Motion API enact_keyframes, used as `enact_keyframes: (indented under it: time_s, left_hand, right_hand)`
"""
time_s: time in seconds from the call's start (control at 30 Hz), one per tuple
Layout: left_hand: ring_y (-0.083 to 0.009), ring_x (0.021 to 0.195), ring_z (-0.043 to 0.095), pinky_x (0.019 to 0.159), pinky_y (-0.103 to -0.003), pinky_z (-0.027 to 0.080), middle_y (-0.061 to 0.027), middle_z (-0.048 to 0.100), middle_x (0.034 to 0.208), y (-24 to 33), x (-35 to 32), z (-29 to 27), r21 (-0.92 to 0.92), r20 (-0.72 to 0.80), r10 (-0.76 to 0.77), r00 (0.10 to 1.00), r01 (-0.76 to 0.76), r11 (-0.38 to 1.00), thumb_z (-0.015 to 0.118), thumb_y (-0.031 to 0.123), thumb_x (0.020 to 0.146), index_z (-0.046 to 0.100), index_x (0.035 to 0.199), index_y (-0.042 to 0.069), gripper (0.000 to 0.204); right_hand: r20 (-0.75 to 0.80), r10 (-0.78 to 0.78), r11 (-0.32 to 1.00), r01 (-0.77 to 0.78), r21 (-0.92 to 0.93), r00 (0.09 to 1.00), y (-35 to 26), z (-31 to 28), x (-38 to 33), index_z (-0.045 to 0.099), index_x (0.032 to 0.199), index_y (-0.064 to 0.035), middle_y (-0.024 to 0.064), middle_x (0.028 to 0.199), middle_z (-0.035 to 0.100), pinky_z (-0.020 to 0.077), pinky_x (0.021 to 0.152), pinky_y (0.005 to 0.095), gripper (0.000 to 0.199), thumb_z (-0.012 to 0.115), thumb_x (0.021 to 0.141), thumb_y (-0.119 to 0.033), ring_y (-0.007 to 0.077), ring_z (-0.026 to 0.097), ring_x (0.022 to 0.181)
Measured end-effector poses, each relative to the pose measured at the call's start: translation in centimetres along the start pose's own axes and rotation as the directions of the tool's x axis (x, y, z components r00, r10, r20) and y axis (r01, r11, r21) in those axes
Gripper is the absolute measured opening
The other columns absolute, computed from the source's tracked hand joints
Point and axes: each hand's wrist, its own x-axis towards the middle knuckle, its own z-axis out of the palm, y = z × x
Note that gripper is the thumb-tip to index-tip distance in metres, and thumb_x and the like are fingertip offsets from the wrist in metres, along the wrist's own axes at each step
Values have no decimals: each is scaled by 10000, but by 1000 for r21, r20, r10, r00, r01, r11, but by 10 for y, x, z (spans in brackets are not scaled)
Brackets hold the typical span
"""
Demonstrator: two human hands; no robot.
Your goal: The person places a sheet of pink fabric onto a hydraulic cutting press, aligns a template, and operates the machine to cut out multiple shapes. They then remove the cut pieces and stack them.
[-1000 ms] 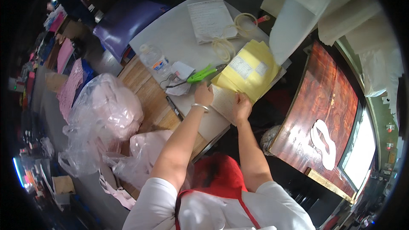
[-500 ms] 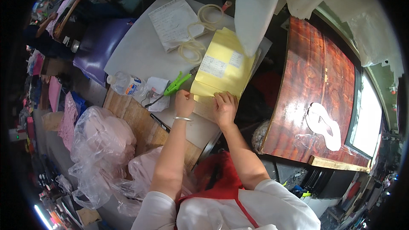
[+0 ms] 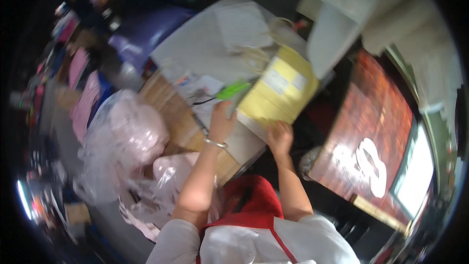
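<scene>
A yellow paper folder or stack (image 3: 281, 95) with white labels lies on the grey work surface (image 3: 195, 44). My right hand (image 3: 280, 138) is closed at its near edge, with the fingertips gripping the yellow paper. To the left, my left hand (image 3: 222, 120), with a silver bangle (image 3: 216, 143) at the wrist, is closed just off the folder's left corner. A small greyish thing shows between its thumb and fingers, too blurred to name. Just beyond that hand lies a bright green hand tool (image 3: 233, 89) with a dark cord. The whole picture is smeared by motion.
White written sheets (image 3: 242, 24) and a coil of pale tubing (image 3: 256, 58) lie at the back. Pink goods in clear plastic bags (image 3: 132, 132) stand at the left. On the right, a reddish-brown board (image 3: 371, 122) carries a white sole-shaped cutout (image 3: 373, 166).
The view has swung, shifting the table and folder to the right in the picture. My right hand has curled more tightly at the folder's edge, and my left hand now shows a greyish thing.
</scene>
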Motion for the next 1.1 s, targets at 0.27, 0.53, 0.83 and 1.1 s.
enact_keyframes:
  time_s: [0.27, 0.53, 0.83, 1.1]
  left_hand:
    - [-325, 948, 573, 834, -421, 453, -153, 586, 1015, 82, -76, -156, 7, 181, -44, 982, 44, 999, 652, 153, 791, 557, 1096, 22, 345]
    - [-289, 901, 603, 785, -395, 463, -111, 614, 1053, 98, -214, -305, 279, -309, -139, 941, 229, 933, 654, 176, 797, 559, 1137, 66, 370]
    - [-320, 1141, 484, 985, -399, 365, -217, 363, 1376, 47, -371, -321, 124, -226, -474, 851, 508, 852, 867, 274, 563, 201, 1446, 10, 1137]
    - [-132, 1012, 540, 843, -275, 456, -134, 423, 1356, -50, -317, -235, -881, -247, -661, 708, 120, 458, 695, 32, 775, 189, 1470, 69, 861]
  right_hand:
    - [401, -98, 967, -8, 254, 911, -77, 6, -34, 661, 940, 46, 177, 894, 673, 507, 763, 348, 153, 608, 868, -78, 292, 658, 830]
    - [650, -389, 836, -47, 547, 653, -207, 6, -63, 645, 1029, 25, 171, 979, 669, 482, 844, 348, 341, 756, 749, -134, 280, 644, 925]
    - [597, -764, 638, 422, 644, 243, -310, 14, -123, 205, 1421, 52, 294, 1475, 137, 228, 1114, 468, 1167, 863, 551, -364, 458, 190, 1360]
    - [818, -570, 817, -54, 574, 73, -318, 33, -127, 460, 1316, 11, 137, 917, 660, 479, 766, 308, 574, 680, 792, -75, 182, 607, 807]
